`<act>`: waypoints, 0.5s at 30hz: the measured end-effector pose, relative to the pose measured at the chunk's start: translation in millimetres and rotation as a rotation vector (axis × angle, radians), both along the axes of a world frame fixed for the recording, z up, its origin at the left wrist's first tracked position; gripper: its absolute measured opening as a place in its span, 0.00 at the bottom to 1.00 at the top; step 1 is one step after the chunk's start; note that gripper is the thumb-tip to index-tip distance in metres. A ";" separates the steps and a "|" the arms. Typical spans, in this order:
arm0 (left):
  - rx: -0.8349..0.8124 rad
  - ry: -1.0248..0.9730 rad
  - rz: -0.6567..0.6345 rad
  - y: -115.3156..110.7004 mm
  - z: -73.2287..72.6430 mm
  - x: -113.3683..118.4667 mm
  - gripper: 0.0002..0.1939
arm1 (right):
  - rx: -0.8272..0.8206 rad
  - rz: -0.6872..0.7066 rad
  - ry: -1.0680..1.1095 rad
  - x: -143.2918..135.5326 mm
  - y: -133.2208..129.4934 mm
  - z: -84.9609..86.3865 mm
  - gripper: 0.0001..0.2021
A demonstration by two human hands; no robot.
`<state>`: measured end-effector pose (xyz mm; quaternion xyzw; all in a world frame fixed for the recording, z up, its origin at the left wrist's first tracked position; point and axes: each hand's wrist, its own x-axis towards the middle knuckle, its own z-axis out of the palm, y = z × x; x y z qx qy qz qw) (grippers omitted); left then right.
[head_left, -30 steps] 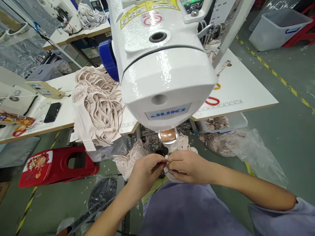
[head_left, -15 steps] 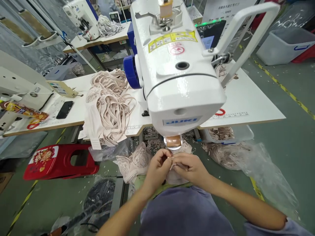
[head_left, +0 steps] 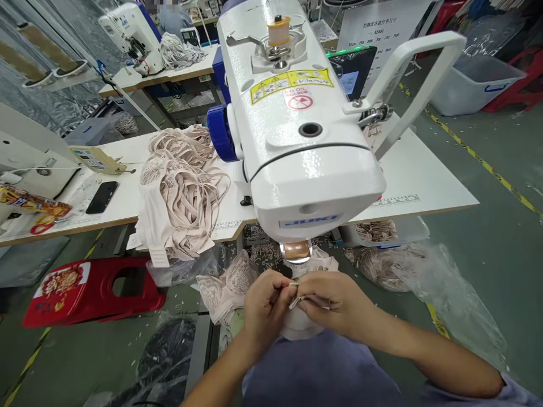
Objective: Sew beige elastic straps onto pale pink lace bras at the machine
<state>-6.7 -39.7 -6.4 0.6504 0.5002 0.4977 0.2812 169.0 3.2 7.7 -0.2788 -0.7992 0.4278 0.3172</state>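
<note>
Just in front of the sewing machine head (head_left: pixel 318 186), my left hand (head_left: pixel 265 308) and my right hand (head_left: pixel 339 302) meet over my lap. Both are closed in a pinch on a narrow beige bra strap (head_left: pixel 296 302), which is folded between the fingertips. The beige bra (head_left: pixel 229 285) hangs below, its lace cup to the left of my left hand. A smooth pale part of it (head_left: pixel 302 327) shows under my hands. Right above my fingers is the machine's lit lower end (head_left: pixel 297 251); the needle itself is hidden.
On the white table (head_left: pixel 424 169), a pile of beige bras (head_left: pixel 186 192) lies left of the machine, beyond it a black phone (head_left: pixel 102 197) and red-handled scissors (head_left: pixel 42 224). A red stool (head_left: pixel 97 288) stands lower left. A plastic bin (head_left: pixel 413 232) hangs under the table at right.
The view has shifted slightly. Both hands have come a little lower and nearer to me, away from the machine, still pinching the strap, whose folded end shows more clearly.
</note>
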 end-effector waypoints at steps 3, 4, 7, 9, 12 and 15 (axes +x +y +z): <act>-0.036 -0.033 -0.008 1.3 -1.1 3.7 0.06 | -0.114 -0.049 0.012 -0.2 2.7 0.0 0.07; -0.037 -0.038 0.011 2.1 -0.5 4.8 0.07 | -0.140 -0.062 0.013 0.7 4.2 0.4 0.07; -0.008 -0.014 0.091 4.3 3.5 5.9 0.06 | -0.178 -0.119 -0.067 7.0 11.8 4.4 0.09; 0.031 0.049 0.102 4.8 7.5 4.5 0.05 | -0.132 -0.191 -0.173 11.8 19.0 9.2 0.10; 0.109 0.172 0.029 5.0 13.9 1.2 0.06 | 0.006 -0.184 -0.305 14.8 29.0 16.5 0.12; 0.187 0.246 -0.040 6.0 18.4 -1.0 0.07 | 0.022 -0.080 -0.358 12.6 33.3 20.9 0.11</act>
